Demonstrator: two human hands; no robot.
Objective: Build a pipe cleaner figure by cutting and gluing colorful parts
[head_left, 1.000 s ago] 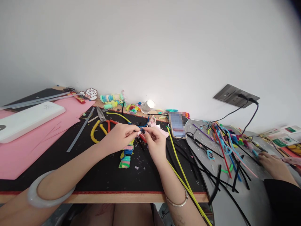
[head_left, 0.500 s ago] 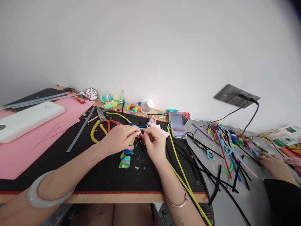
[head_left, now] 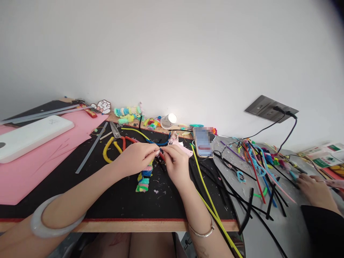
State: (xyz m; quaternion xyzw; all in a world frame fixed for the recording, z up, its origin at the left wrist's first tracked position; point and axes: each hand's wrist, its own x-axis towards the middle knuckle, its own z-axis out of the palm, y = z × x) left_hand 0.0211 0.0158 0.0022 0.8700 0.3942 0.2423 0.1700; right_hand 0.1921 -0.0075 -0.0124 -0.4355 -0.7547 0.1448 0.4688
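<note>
My left hand [head_left: 141, 156] and my right hand [head_left: 176, 161] meet over the black mat, fingertips pinched together. Between them shows a small dark blue piece [head_left: 161, 151], mostly covered by the fingers; its kind is too small to make out. Below my left hand lies a striped bundle of coloured pipe cleaners [head_left: 144, 181], its upper end hidden by that hand. Left of the hands are scissors with red handles [head_left: 116, 129] and a bent yellow pipe cleaner [head_left: 107, 152]. Just behind the fingers are a blue pipe cleaner [head_left: 158, 143] and a pink piece [head_left: 181, 147].
A phone [head_left: 203, 142] leans at the back, right of a paper cup [head_left: 168, 121]. Long yellow pipe cleaners [head_left: 205, 179] and many black ones run along the right. A white device [head_left: 34, 138] rests on pink sheets [head_left: 24, 179]. Another person's hand [head_left: 314, 190] is at far right.
My right fingertips have shifted slightly around the small dark piece. My left hand stays nearly in place. The other person's hand at far right has moved a little.
</note>
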